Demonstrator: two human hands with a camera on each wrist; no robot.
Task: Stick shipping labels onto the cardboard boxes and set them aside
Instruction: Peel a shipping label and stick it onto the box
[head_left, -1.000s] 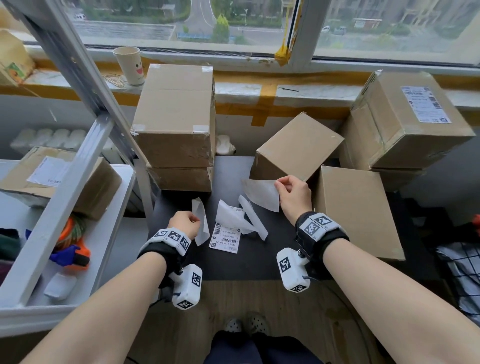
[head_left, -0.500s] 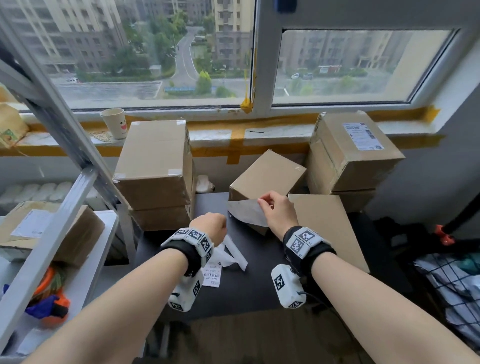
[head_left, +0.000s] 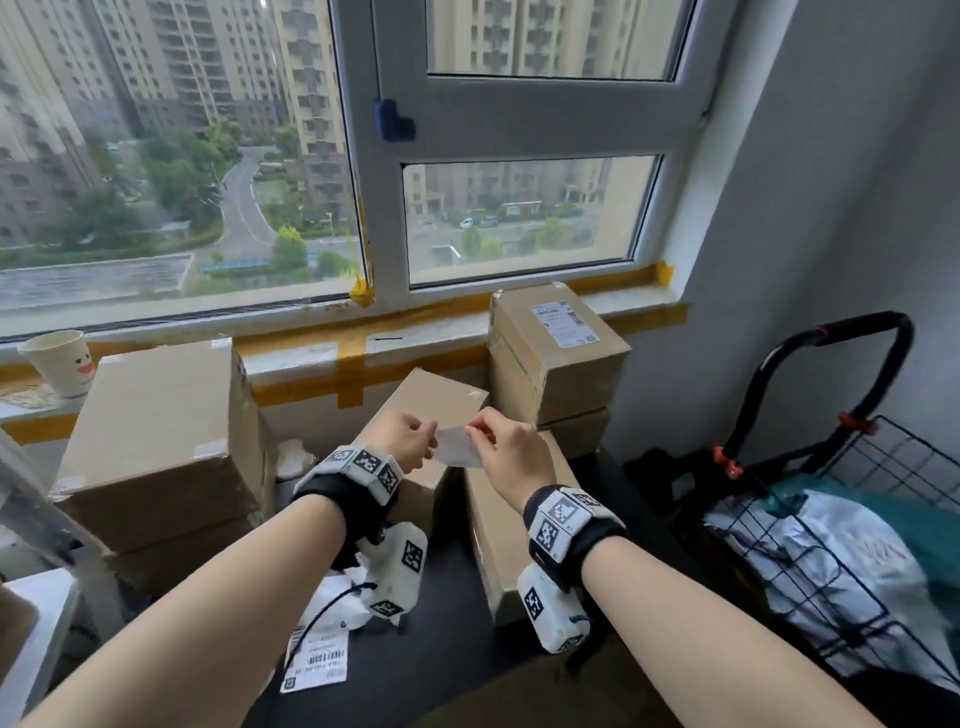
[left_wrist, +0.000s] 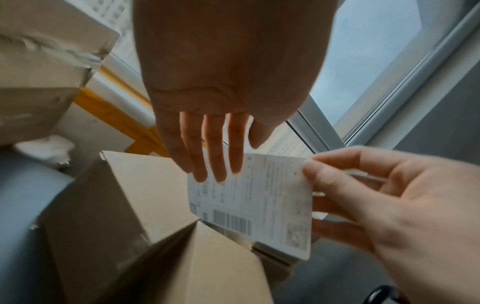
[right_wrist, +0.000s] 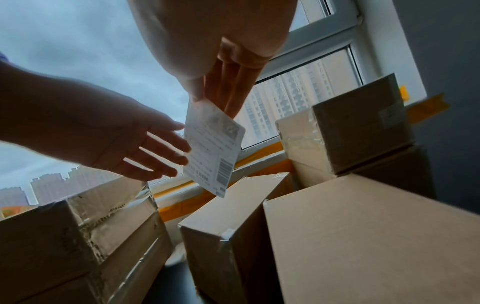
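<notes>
The cardboard boxes (head_left: 156, 415) are sitting stacked on the table (head_left: 452, 649), stiff and probably light. Over them the shipping label (head_left: 460, 449) is hanging in the air: thin, floppy, likely tacky on one face, so best held by its edges. The right hand (head_left: 511, 452) is pinching one end; the left hand (head_left: 402, 441) is touching the other with straight fingers (left_wrist: 213, 160).

The right hand (head_left: 511, 452) raised the label (head_left: 460, 451) from just above the table (head_left: 441, 649), near its far edge, to a position in the air over the tilted box (head_left: 431, 395). The left hand (head_left: 402, 441) released the paper strip it had held low over the table, rose and moved across. Its fingers (left_wrist: 215, 156) met the label's left edge. The head view tilted upward toward the window (head_left: 524, 213).
</notes>
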